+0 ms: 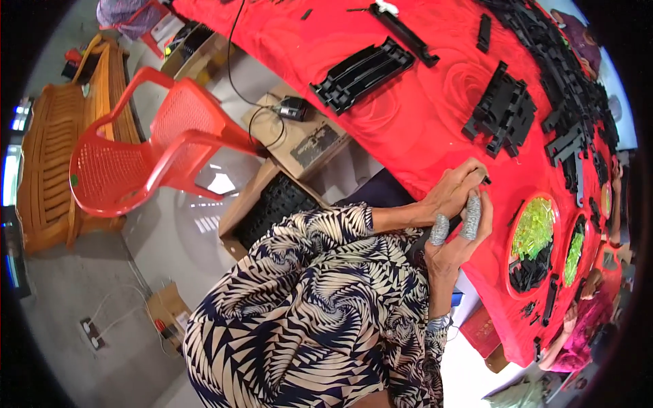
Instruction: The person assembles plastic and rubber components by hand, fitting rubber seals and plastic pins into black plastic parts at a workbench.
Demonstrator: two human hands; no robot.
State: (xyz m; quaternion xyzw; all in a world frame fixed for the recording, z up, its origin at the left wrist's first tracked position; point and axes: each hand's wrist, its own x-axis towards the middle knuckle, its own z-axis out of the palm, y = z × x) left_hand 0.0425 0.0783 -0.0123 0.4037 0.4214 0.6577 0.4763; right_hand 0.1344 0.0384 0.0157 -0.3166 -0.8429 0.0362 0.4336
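Observation:
My left hand (456,188) and my right hand (462,238) are together at the near edge of the red-covered table (408,146). Both are closed around a small black plastic piece (486,180); only its dark end shows past my left fingers, and the rest is hidden. Grey tape wraps the thumb and a finger of my right hand. Beyond my hands lies a cluster of black plastic parts (502,112). To the right sits a round tray (511,272) of small yellow-green clear pieces and black pieces.
Long black strips (364,73) lie farther left on the table, and a big heap of black parts (551,61) lines its far side. A second tray (568,275) holds green pieces. A red plastic chair (180,115) and a carton of black parts (235,211) stand left. Another person's arm (564,333) is at right.

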